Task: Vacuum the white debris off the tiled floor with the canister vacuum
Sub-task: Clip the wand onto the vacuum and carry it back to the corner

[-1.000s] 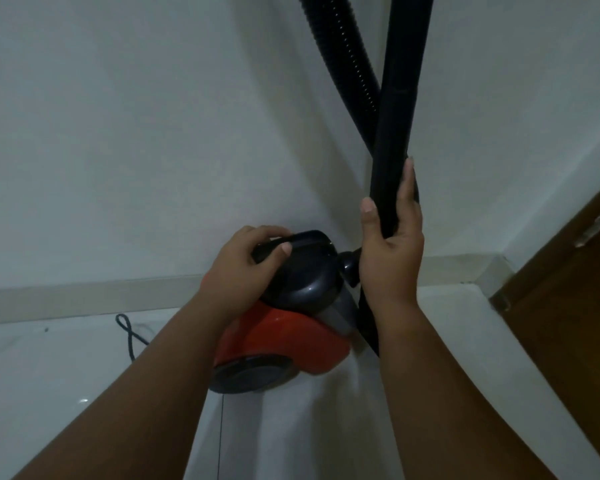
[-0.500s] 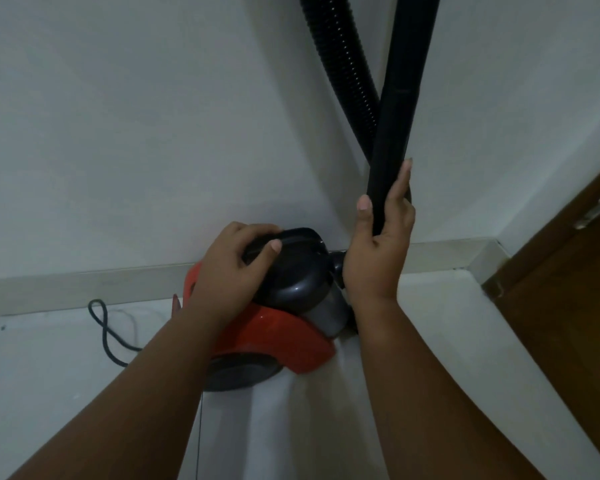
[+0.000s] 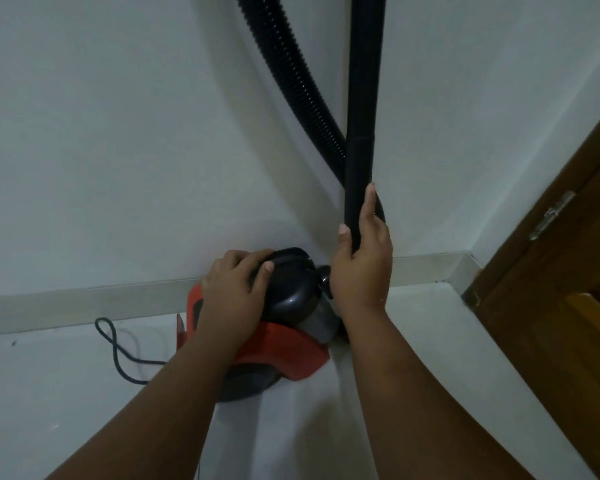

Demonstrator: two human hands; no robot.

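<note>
**Canister vacuum gripped at both points, not yet at work**

Left hand (image 3: 234, 292) curled over the dark domed handle (image 3: 288, 282) of the red canister vacuum (image 3: 284, 351), fingers wrapped round its far edge, thumb on the near side. Right hand (image 3: 361, 268) closed round the lower end of the rigid black wand (image 3: 362, 98), index finger laid up along the tube, thumb on the left flank. Wand standing nearly upright and running out of view at 12 o'clock; ribbed hose (image 3: 291, 77) crossing behind it and leaving toward 11 o'clock. Canister sitting on the tiled floor (image 3: 49, 393) close to the skirting board (image 3: 84, 303), at the centre of view. Power cord (image 3: 113, 344) looped on the tiles at 9 o'clock from the canister. Wooden door (image 3: 568, 271) with a metal hinge at 3 o'clock. No nozzle head visible, and no clear patch of white debris either, apart from a few faint specks at 8 o'clock.

Step in hand judged as taking up the machine, task barely begun. Recommended: firm full-palm hold on the handle before any lift, canister kept level. Wand to be controlled from the right hand and tipped away from the wall slowly, with slack kept in the hose so as not to drag the body sideways. Cord loop to be kept clear of the wheel. Risk noted: wand toppling if the right-hand grip loosens
</note>
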